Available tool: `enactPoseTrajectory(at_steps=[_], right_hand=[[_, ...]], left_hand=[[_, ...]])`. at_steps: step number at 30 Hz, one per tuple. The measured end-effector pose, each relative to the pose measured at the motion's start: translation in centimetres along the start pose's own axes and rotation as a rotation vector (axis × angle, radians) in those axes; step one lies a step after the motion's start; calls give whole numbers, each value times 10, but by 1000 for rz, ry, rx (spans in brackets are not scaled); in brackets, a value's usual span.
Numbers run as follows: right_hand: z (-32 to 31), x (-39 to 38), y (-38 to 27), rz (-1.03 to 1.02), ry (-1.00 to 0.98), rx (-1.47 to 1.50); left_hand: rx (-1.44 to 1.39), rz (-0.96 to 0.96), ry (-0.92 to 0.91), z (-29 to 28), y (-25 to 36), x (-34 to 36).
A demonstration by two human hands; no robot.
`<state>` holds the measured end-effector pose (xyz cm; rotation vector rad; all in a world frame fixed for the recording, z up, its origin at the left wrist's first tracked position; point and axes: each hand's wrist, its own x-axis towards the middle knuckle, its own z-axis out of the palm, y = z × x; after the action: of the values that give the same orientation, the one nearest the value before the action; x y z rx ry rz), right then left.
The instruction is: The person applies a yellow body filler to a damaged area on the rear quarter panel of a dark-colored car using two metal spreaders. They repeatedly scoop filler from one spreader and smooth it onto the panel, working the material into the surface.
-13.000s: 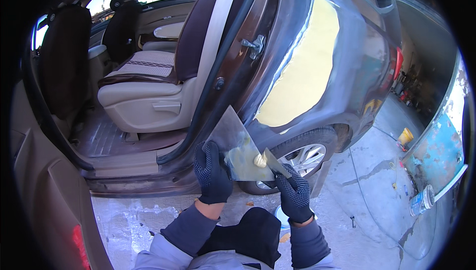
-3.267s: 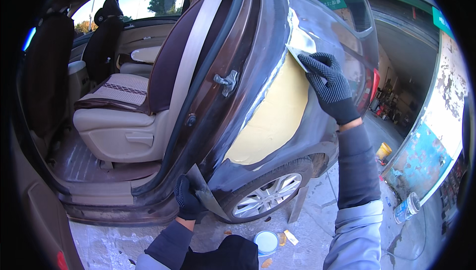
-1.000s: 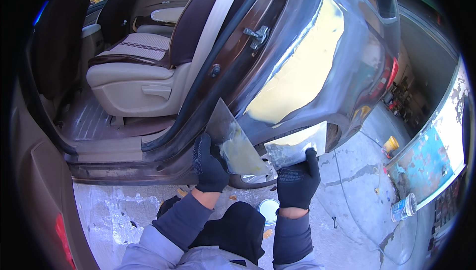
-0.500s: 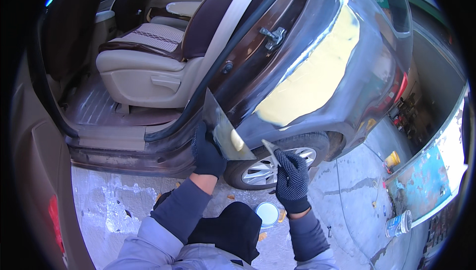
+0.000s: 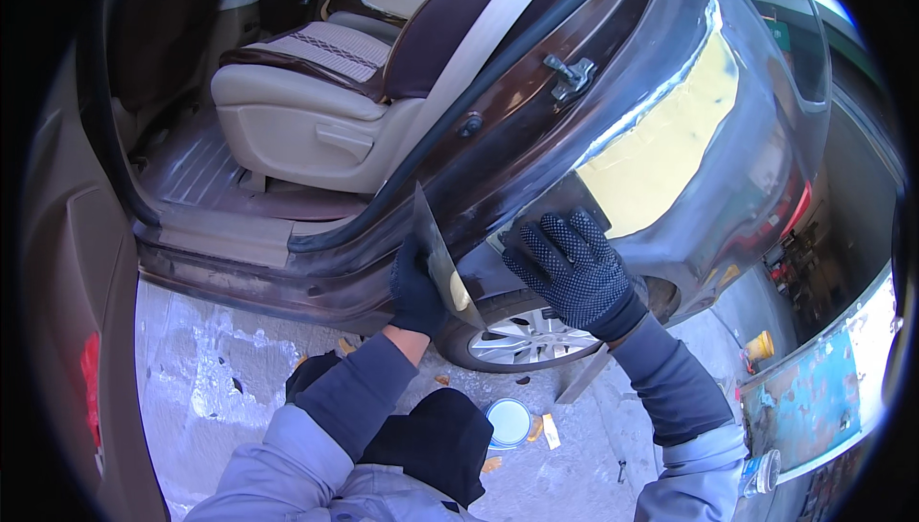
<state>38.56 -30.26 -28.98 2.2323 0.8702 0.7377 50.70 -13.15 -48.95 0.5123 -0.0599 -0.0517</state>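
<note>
My left hand (image 5: 417, 290), in a dark dotted glove, grips a flat metal plate (image 5: 433, 242), seen nearly edge-on. A dab of pale yellow putty (image 5: 459, 289) sits low on the plate. My right hand (image 5: 582, 278), gloved alike, presses a wide flat putty spreader (image 5: 585, 198) against the car's rear side panel, fingers laid out over its back. The spreader's far edge meets the lower left part of a big pale yellow putty patch (image 5: 665, 144). My hand covers much of the spreader.
Below the panel is the rear wheel (image 5: 531, 338). A car seat (image 5: 297, 129) shows through the open doorway. On the concrete stand an open can (image 5: 509, 422), a yellow container (image 5: 759, 346) and a white bucket (image 5: 761, 472). The door (image 5: 81, 273) borders the left side.
My right hand has moved up and away from beside the plate, bringing the spreader onto the panel at the patch's lower end. The plate has turned more edge-on, and the view has shifted somewhat.
</note>
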Motion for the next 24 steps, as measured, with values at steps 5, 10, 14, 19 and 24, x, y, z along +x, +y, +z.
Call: enactPoseTrajectory(at_steps=[5,10,14,19,24], right_hand=[[-4,7,10,27,24,51],[-6,-6,16,32,8,62],[-3,-28,17,44,7,16],[3,-53,17,96,31,47],[2,-75,22,157,-62,122]], left_hand=[[-29,-24,42,5,3,-1],[-96,-70,50,8,5,-2],[-190,-135,77,11,8,-3],[-167,-116,46,15,12,-7],[-181,-202,-72,9,19,-9]])
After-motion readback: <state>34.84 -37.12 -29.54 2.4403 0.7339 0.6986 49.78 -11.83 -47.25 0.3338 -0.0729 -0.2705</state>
